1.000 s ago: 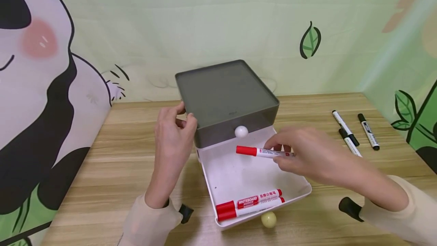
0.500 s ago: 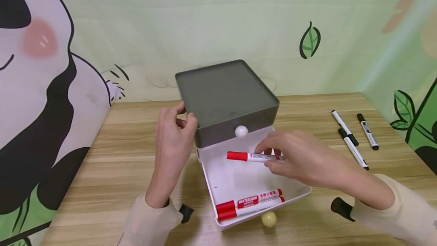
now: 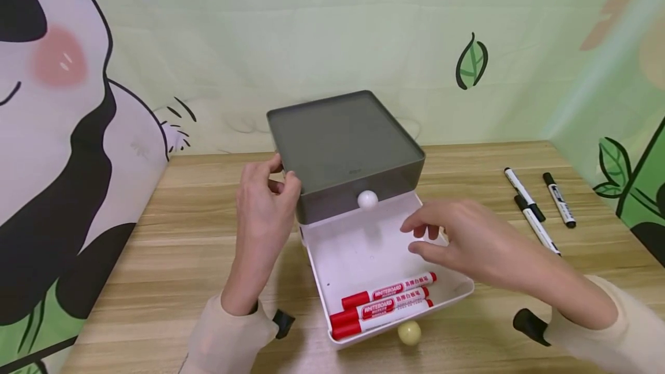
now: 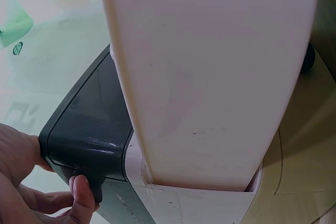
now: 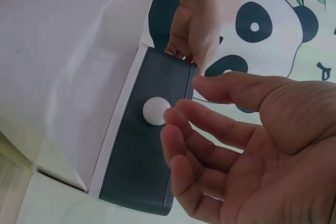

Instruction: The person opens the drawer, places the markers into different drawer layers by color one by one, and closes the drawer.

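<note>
A small desktop drawer box has a dark grey upper part [image 3: 348, 143] with a white knob [image 3: 368, 199]. Below it, a white drawer [image 3: 358, 247] is pulled out, a yellow knob [image 3: 409, 333] on its front. Three red-capped whiteboard markers lie side by side near the drawer's front; the rearmost is one red marker [image 3: 389, 290]. My left hand [image 3: 266, 212] holds the box at its left side; the left wrist view shows curled fingertips [image 4: 81, 192] against the grey wall. Over the drawer's right part hovers my right hand [image 3: 462, 241], fingers loosely bent, nothing between them.
Right of the box, several black-and-white markers lie on the wooden table: one marker [image 3: 559, 199] stands apart, and another marker [image 3: 540, 228] touches or nearly touches its neighbour. A cartoon panda backdrop [image 3: 332, 33] rises behind the table.
My right hand lowered a red marker into the drawer and let go; that marker now lies behind the other two. The hand has then drawn slightly right. My left hand stays put.
</note>
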Tool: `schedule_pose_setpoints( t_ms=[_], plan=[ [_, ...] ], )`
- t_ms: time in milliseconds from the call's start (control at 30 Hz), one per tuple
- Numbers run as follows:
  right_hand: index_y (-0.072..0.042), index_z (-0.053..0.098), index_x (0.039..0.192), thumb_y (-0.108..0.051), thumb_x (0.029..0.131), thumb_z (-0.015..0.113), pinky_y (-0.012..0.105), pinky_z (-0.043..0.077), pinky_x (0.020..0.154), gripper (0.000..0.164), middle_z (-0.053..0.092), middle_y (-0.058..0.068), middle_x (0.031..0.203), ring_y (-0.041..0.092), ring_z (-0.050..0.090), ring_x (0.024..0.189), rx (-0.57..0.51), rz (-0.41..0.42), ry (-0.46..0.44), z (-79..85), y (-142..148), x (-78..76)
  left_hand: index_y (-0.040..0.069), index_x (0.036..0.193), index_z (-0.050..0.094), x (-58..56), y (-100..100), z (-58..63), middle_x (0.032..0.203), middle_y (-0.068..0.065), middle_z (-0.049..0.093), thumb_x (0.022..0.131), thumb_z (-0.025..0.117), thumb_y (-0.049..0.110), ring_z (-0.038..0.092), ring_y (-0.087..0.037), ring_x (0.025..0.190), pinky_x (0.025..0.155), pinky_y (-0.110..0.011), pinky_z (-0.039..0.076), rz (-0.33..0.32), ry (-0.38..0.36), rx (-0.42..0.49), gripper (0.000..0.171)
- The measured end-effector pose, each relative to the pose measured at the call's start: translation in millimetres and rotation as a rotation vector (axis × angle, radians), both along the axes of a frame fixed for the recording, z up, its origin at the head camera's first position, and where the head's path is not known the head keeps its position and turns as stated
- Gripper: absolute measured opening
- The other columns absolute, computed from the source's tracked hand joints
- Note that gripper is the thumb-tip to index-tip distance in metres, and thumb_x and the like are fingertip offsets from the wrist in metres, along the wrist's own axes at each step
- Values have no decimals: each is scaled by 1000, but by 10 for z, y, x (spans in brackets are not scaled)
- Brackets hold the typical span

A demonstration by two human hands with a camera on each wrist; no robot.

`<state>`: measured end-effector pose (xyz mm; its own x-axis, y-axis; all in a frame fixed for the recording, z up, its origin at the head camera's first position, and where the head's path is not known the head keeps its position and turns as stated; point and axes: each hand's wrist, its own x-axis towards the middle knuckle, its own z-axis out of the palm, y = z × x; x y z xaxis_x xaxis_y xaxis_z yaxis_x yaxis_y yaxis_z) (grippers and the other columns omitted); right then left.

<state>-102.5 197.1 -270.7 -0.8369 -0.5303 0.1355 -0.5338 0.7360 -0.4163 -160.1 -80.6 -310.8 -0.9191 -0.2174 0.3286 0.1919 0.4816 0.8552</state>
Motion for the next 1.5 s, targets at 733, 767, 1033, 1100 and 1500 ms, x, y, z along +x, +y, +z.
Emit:
schedule_pose_setpoints(
  t_ms=[733,767,1033,1100,1500],
  plan=[
    [-26,77,102,-8,77,88,14,46,58,33,60,-26,84,-2,54,75,-164,-168,303,-350,287,639,-5,135,64,6,-1,15,122,-17,62,93,58,13,64,-25,85,77,-35,52,-5,5,-8,46],
    [-25,77,102,-8,78,88,13,46,59,32,61,-26,84,-2,54,75,-179,-165,322,-375,285,662,-5,135,64,7,-2,14,122,-17,62,93,58,14,64,-24,85,77,-34,52,-4,5,-8,46],
    [-19,74,95,-52,104,51,12,44,57,41,66,-15,82,3,57,69,-227,-109,547,-613,260,724,-5,135,64,7,-16,12,121,-13,62,93,58,14,63,-24,86,76,-34,52,2,-5,-11,46],
    [-19,73,93,-52,104,51,12,43,55,41,65,-15,78,4,56,66,-238,-94,579,-675,251,735,-4,135,65,8,-17,13,120,-13,62,93,58,14,63,-24,86,77,-34,52,2,-7,-13,46],
    [-25,70,91,-55,99,56,7,40,57,35,58,-22,77,-4,50,66,-252,-80,423,-942,215,830,-4,134,65,7,-18,9,122,-13,62,94,58,15,64,-24,87,77,-35,52,12,-14,-24,45]
  ],
)
